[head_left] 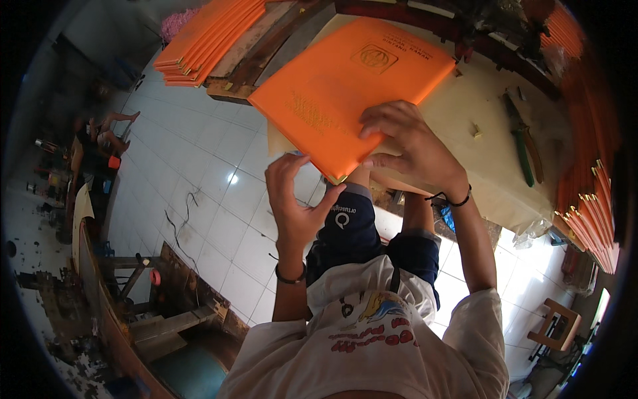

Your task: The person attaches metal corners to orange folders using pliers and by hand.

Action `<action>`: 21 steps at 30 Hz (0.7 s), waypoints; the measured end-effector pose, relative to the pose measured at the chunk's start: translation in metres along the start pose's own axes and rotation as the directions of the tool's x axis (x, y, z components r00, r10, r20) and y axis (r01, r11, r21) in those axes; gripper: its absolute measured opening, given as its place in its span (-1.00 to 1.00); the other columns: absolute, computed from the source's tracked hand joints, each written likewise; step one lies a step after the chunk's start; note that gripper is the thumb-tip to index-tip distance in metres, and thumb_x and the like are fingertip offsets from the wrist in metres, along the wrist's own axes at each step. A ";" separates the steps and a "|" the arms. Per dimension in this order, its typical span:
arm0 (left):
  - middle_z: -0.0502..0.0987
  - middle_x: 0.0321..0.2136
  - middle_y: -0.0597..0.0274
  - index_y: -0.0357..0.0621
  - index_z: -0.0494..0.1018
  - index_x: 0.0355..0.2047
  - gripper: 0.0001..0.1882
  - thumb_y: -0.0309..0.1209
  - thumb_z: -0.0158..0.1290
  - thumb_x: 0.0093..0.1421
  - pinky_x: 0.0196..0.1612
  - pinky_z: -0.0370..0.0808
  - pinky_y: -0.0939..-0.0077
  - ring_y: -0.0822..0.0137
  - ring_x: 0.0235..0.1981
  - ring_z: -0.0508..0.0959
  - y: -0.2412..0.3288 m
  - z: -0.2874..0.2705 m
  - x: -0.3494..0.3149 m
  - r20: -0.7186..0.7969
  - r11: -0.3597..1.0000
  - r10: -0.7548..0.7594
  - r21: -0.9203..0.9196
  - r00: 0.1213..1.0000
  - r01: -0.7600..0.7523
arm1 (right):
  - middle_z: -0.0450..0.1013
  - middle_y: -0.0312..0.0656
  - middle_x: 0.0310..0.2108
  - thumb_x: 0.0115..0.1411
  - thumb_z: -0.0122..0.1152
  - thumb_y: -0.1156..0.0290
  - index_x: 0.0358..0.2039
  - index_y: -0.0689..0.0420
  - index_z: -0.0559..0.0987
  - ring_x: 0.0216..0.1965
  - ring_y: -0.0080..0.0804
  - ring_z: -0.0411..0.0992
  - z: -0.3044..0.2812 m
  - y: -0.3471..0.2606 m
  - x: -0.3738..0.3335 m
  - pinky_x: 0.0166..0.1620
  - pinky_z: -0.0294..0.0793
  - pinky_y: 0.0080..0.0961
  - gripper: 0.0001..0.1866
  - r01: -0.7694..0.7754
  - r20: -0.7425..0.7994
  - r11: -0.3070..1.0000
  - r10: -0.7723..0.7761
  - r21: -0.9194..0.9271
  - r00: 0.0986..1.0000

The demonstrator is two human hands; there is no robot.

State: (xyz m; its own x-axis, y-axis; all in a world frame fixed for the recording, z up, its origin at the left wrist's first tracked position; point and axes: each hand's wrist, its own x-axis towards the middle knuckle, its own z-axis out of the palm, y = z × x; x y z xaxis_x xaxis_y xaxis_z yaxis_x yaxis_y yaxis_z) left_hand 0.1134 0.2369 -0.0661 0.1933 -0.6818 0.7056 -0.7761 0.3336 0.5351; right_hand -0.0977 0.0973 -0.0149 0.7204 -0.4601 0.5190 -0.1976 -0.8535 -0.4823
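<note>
An orange folder (pixel 345 93) with gold print lies slanted on the work table, its near corner sticking out over the table's edge toward me. A small gold metal corner piece (pixel 339 179) sits on that near corner. My left hand (pixel 296 199) curves round the corner, its thumb tip against the metal piece and its fingertips at the folder's left edge. My right hand (pixel 415 143) grips the folder's right edge near the same corner, with bent fingers on top of the cover and the thumb at the edge. The underside of the folder is hidden.
On the table to the right are green-handled pliers (pixel 522 143) and a loose gold corner piece (pixel 477 131). Orange folders are stacked at the far left (pixel 209 43), and more folders with gold corners (pixel 591 216) stand at the right. A wooden stool (pixel 557 324) is on the tiled floor.
</note>
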 end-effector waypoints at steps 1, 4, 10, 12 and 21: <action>0.45 -0.06 0.11 -0.09 0.44 0.07 -0.28 -0.36 0.50 -0.12 -0.06 0.41 0.25 0.12 0.02 0.43 -0.003 -0.003 0.007 -0.008 1.000 0.014 -0.005 1.000 -0.014 | 0.47 -0.22 -0.02 0.09 0.45 0.17 -0.20 0.12 0.59 0.10 -0.11 0.34 0.000 0.002 -0.001 0.22 0.27 -0.20 -0.63 -0.025 0.010 0.999 0.025 0.020 1.000; 0.46 0.02 0.08 -0.07 0.46 0.07 -0.20 -0.18 0.53 -0.19 0.13 0.39 0.13 0.05 0.15 0.40 -0.011 -0.009 0.028 0.099 0.996 0.090 0.017 0.991 -0.093 | 0.48 -0.19 -0.01 0.09 0.45 0.16 -0.20 0.14 0.61 0.11 -0.10 0.33 0.010 0.006 -0.003 0.22 0.26 -0.19 -0.62 -0.108 -0.095 0.993 0.104 -0.038 0.990; 0.33 0.30 0.15 0.00 0.47 0.18 -0.03 0.19 0.41 -0.23 0.37 0.12 0.00 0.03 0.36 0.23 -0.050 -0.033 0.088 0.397 0.944 0.256 0.094 0.881 -0.316 | 0.38 0.09 0.13 0.17 0.41 0.16 -0.09 0.18 0.57 0.19 0.09 0.28 0.015 0.010 -0.002 0.24 0.27 -0.08 -0.58 -0.294 -0.451 0.918 0.152 -0.265 0.879; 0.35 0.29 0.06 -0.12 0.44 0.19 -0.12 0.16 0.34 -0.03 0.34 0.22 0.14 0.00 0.33 0.28 -0.106 -0.034 0.115 0.363 0.984 0.139 0.052 0.921 -0.170 | 0.32 0.20 0.15 0.19 0.40 0.16 -0.05 0.21 0.54 0.23 0.14 0.25 0.021 0.016 0.003 0.24 0.28 -0.02 -0.54 -0.387 -0.528 0.894 0.222 -0.225 0.820; 0.53 -0.14 -0.08 -0.41 0.54 -0.06 -0.57 -0.22 0.19 0.29 -0.05 0.49 0.27 0.02 -0.10 0.56 -0.131 -0.021 0.134 0.260 0.948 -0.009 0.309 0.966 -0.074 | 0.27 0.38 0.13 0.21 0.37 0.15 0.08 0.30 0.39 0.01 0.08 0.50 0.012 0.011 0.000 -0.05 0.55 -0.19 -0.39 -0.453 -0.549 0.890 0.348 -0.062 0.760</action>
State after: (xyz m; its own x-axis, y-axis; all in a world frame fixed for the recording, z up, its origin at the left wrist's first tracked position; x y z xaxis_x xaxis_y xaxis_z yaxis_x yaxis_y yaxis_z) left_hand 0.2534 0.1152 -0.0321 0.0375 -0.8307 0.5555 -0.9356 0.1662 0.3116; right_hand -0.0915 0.0905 -0.0288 0.1140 -0.7813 0.6137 -0.5433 -0.5662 -0.6199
